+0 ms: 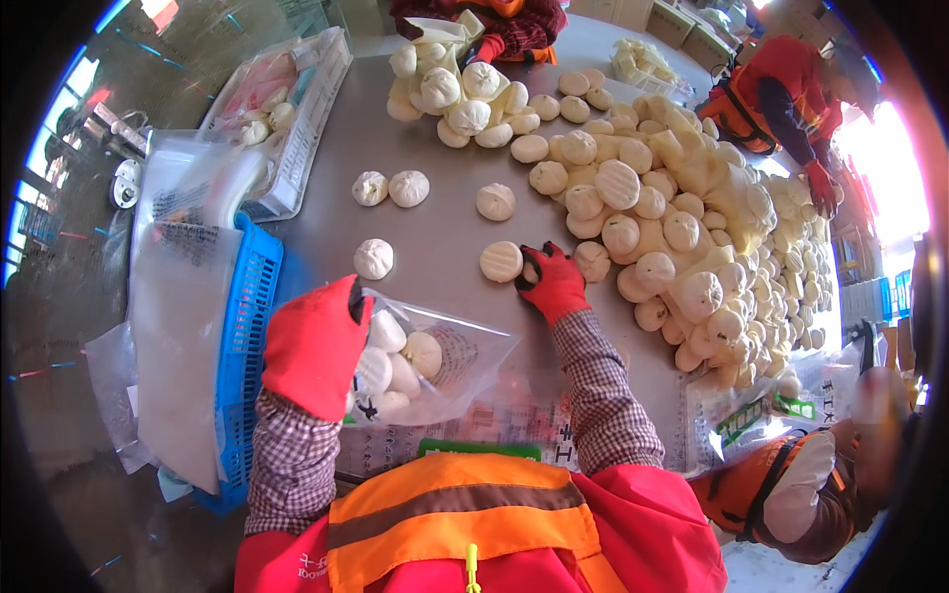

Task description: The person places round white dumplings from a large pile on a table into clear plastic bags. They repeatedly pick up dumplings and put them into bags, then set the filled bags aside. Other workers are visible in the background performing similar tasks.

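Note:
My left hand (319, 348), in a red glove, grips the upper left edge of a clear plastic bag (467, 356) that holds several white steamed buns (422, 354). Over the metal table (437, 230), my right hand (552, 280), also in a red glove, has its fingers around a bun that they partly hide. Touching it on the left is a bun with its ridged underside up (501, 262); another bun (592, 261) lies just right of the hand. Loose buns (373, 259) lie farther left, beyond the bag.
A large heap of buns on cloth (682, 230) covers the right side. At left are a blue plastic basket (252, 311) with flat plastic bags (182, 333) and a white crate (296, 156). Co-workers stand at the far side (519, 30), far right (771, 96) and lower right (793, 489).

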`<act>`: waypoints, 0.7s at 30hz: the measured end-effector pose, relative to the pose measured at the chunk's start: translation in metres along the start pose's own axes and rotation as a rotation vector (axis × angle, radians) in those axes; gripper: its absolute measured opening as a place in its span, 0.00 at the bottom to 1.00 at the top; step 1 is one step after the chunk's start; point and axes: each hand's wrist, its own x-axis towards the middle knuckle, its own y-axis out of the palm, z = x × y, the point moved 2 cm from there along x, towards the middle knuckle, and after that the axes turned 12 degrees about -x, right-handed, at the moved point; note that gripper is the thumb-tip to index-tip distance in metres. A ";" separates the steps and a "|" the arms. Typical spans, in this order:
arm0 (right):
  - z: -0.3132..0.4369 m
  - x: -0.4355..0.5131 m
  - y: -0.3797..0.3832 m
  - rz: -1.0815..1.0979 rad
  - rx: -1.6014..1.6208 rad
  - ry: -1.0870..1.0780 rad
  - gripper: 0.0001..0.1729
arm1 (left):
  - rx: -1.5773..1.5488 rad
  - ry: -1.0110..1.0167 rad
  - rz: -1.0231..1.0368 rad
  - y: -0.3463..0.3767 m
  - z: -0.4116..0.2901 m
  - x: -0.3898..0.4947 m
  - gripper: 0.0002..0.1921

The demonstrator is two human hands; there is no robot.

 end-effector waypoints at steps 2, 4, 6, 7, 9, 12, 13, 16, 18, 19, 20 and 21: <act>-0.028 -0.018 0.022 -0.212 0.480 0.029 0.48 | 0.022 0.042 0.028 0.007 -0.008 0.007 0.14; 0.011 -0.062 -0.035 -0.136 1.430 0.085 0.43 | 0.024 -0.014 0.084 0.014 -0.008 0.015 0.13; 0.035 -0.102 -0.051 0.019 1.965 0.008 0.40 | -0.045 0.079 0.050 0.026 -0.013 0.022 0.14; 0.053 -0.112 -0.069 0.075 1.653 -0.235 0.38 | -0.055 0.060 0.060 0.025 -0.009 0.021 0.14; 0.080 -0.117 -0.088 -0.109 0.922 -0.563 0.32 | -0.088 0.033 0.071 0.024 -0.006 0.025 0.14; 0.053 -0.060 -0.077 -0.374 0.829 -0.181 0.32 | -0.139 0.008 0.064 0.021 0.000 0.021 0.15; 0.056 -0.039 -0.075 -0.396 0.553 -0.199 0.34 | -0.138 0.027 0.059 0.021 0.002 0.021 0.15; 0.062 0.000 -0.029 -0.368 -0.012 -0.217 0.36 | -0.329 -0.075 0.117 0.014 -0.003 0.019 0.16; 0.062 0.004 -0.008 -0.253 0.139 -0.150 0.36 | -0.373 -0.033 0.085 0.016 0.002 0.022 0.16; 0.063 0.004 -0.003 -0.194 0.307 -0.082 0.36 | -0.464 -0.123 0.131 0.018 0.007 0.022 0.15; 0.053 0.000 -0.002 -0.102 0.656 0.051 0.37 | -0.555 -0.209 0.179 0.019 0.007 0.024 0.15; 0.045 -0.009 0.003 0.013 1.000 0.188 0.38 | -0.646 -0.311 0.228 0.018 0.008 0.021 0.14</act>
